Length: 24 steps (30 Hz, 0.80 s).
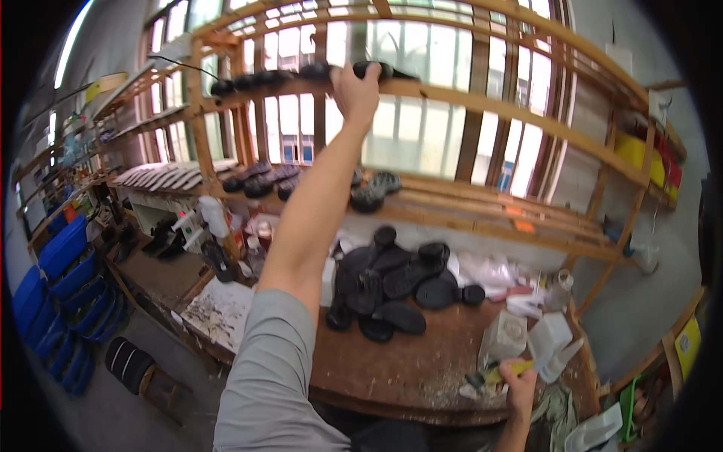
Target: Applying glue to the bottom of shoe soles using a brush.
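Note:
My left arm is stretched up to the upper wooden shelf rail (467, 107). There my left hand (355, 94) is closed round a black shoe part (388, 72), blurred against the window; its exact kind is unclear. Several similar black pieces (271, 78) stand along the rail to its left. Low on the right, my right hand (520, 384) grips a yellow-handled tool (493, 374) over the workbench's front edge. The tool's dark end is too blurred to name. Between the hands, a heap of black shoe soles (407, 280) lies on the brown workbench (361, 369).
On the lower shelf stand dark sandals (376, 190). A whitish block-shaped container (506, 335) and a white plastic scoop-like container (550, 339) are beside my right hand. Blue stacked chairs (64, 301) and a black-topped stool (129, 365) stand on the floor at left.

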Available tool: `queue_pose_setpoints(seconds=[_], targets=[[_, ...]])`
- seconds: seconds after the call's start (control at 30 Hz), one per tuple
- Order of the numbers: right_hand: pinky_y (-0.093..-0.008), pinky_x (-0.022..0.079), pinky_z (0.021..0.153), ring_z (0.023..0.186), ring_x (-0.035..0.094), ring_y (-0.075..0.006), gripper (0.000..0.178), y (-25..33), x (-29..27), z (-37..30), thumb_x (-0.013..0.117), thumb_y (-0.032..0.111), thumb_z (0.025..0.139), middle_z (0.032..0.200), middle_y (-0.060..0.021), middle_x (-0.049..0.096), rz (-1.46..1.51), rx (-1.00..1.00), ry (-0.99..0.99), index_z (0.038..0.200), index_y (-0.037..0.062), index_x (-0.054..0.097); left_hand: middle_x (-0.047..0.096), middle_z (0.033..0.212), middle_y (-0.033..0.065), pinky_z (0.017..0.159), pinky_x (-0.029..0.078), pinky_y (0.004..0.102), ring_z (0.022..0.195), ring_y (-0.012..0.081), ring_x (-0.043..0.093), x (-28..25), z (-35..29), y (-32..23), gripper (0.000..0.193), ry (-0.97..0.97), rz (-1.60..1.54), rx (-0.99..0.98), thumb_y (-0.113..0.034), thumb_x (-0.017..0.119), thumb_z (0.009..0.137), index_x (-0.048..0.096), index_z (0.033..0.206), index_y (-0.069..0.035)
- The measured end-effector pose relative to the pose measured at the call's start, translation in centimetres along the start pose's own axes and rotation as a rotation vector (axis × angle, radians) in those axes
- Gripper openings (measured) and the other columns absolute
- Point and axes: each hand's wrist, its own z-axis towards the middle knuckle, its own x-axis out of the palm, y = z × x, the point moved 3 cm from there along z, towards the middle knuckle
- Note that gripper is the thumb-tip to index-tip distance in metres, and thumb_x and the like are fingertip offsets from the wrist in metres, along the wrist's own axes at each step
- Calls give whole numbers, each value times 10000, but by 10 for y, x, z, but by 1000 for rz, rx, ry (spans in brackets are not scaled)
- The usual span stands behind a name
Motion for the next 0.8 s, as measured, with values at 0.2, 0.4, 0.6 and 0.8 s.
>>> queue_pose_setpoints(seconds=[0.2, 0.4, 0.6, 0.8], targets=[[-223, 422, 428, 508, 525, -103, 144, -13, -10, 7, 645, 98, 833, 685, -53, 583, -25, 79, -72, 870, -35, 606, 564, 1012, 146, 775, 472, 325, 829, 240, 595, -15, -144, 15, 413, 190, -187, 130, -264, 650, 801, 580, 1091, 21], [-213, 412, 428, 492, 510, -98, 159, -45, -29, -1, 644, 106, 845, 687, -52, 585, 59, 148, -111, 900, -39, 611, 632, 986, 177, 819, 477, 341, 952, 249, 613, -10, -394, 99, 483, 1322, 15, -332, -321, 709, 746, 603, 1054, 37], [-199, 385, 434, 487, 492, -72, 160, -46, -61, -12, 649, 147, 851, 678, -18, 583, -92, 172, -265, 897, -4, 624, 396, 1305, 251, 1007, 317, 472, 1236, 404, 358, -14, -480, 111, 911, 1617, 278, 439, -428, 787, 564, 414, 1298, -38], [-226, 401, 515, 568, 509, -64, 183, -46, -61, 38, 635, 201, 852, 672, 12, 579, -527, 193, -255, 886, 22, 645, 403, 1318, 213, 1018, 301, 395, 1213, 365, 366, 8, -442, 115, 1033, 2064, 537, 346, -485, 759, 529, 338, 1386, -90]])
